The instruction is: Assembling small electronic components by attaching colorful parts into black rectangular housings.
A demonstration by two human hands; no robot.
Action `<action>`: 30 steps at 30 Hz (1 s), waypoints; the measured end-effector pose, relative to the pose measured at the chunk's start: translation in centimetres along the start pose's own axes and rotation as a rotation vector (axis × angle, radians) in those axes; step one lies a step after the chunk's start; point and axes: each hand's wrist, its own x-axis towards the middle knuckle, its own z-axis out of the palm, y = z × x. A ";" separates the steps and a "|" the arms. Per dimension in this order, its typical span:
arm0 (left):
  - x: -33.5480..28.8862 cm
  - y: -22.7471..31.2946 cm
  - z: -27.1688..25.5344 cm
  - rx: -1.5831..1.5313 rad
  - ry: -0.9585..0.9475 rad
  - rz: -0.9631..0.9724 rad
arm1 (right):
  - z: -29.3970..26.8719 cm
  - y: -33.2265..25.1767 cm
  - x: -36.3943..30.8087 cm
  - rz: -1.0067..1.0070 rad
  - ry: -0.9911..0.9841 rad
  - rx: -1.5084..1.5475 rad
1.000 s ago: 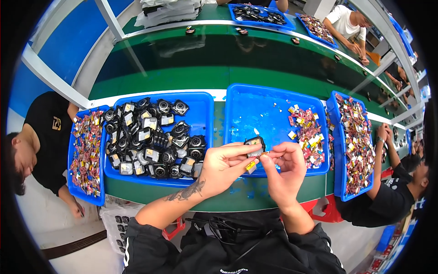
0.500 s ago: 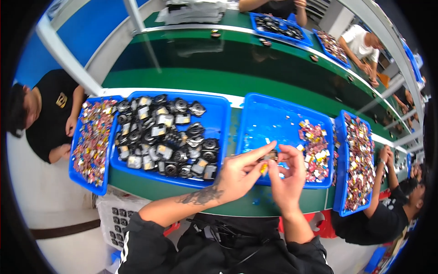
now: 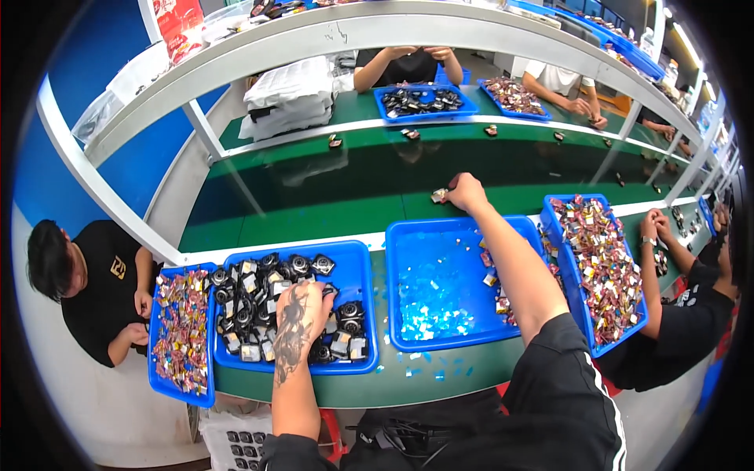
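Note:
My right hand (image 3: 469, 193) reaches far forward over the dark belt. Its fingers pinch a small assembly (image 3: 440, 195) with a pale, shiny face, low over the belt surface. My left hand (image 3: 302, 312) is down in a blue tray (image 3: 363, 263) of black modules with round lens-like fronts and silvery backs. The fingers are curled round one black module (image 3: 331, 291), which is partly hidden by the hand. Between my arms stands another blue tray (image 3: 397, 275), scattered with small shiny blue film pieces (image 3: 432, 314) and, at its right, small reddish-and-white parts (image 3: 503, 302).
Trays heaped with small reddish parts stand at far left (image 3: 181, 334) and right (image 3: 598, 271). Several assemblies lie along the belt (image 3: 410, 135). A white frame rail (image 3: 393, 31) crosses above. Co-workers sit left, right and across.
My hands, together over the middle tray before, have parted. The right has gone forward to the belt with a small assembly; the left has moved into the black modules. The view has tilted up.

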 end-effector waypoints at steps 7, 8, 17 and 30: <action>0.6 0.1 -1.5 -0.178 0.239 -0.026 | -8.4 1.4 -4.4 -0.357 0.037 -0.123; 1.2 0.5 -2.2 -0.251 0.254 -0.028 | -9.8 1.3 -5.5 -0.402 -0.065 -0.190; 1.0 6.9 -0.3 -1.801 -0.291 -0.223 | -10.0 4.4 -13.0 -0.654 -0.157 -0.342; 0.4 7.7 1.2 -1.891 -0.517 -0.226 | -9.1 5.8 -14.8 -0.655 0.013 -0.299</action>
